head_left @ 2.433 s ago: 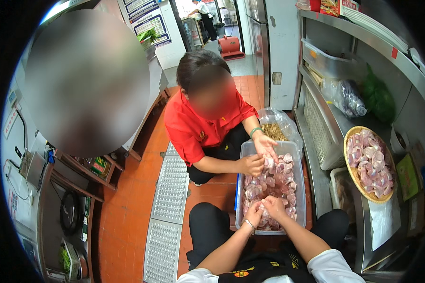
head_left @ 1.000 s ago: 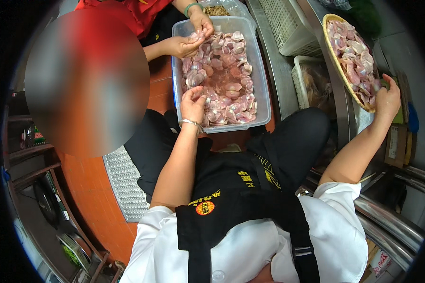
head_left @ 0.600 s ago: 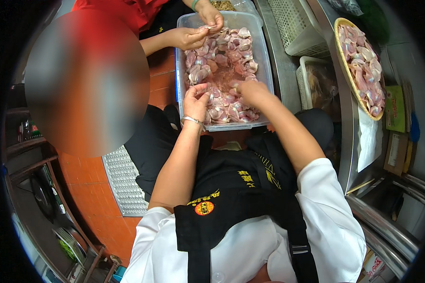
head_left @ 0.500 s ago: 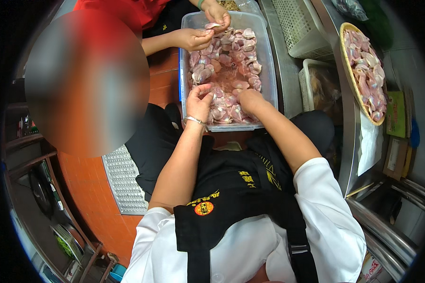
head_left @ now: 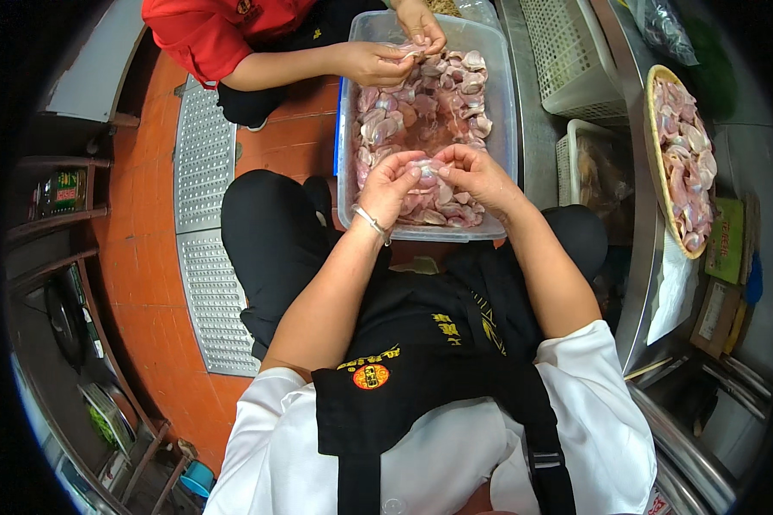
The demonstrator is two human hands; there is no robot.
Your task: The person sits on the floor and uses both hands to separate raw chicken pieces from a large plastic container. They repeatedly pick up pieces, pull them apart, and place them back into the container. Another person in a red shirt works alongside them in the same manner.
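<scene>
Here both hands, left [head_left: 388, 184], right [head_left: 477, 176], pinch meat piece [head_left: 427, 169]; piece seemingly half hidden.

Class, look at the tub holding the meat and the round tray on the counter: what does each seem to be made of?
Tub: clear, slightly cloudy plastic, since the pink meat pieces show through its walls. Round tray: probably woven bamboo or similar, judging by its tan, matte rim; the weave is too small to confirm.

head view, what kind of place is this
Most likely a restaurant kitchen's prep area: both hands, left hand and right hand, work raw meat pieces over a clear plastic tub, beside a steel counter and metal floor grating.
</scene>
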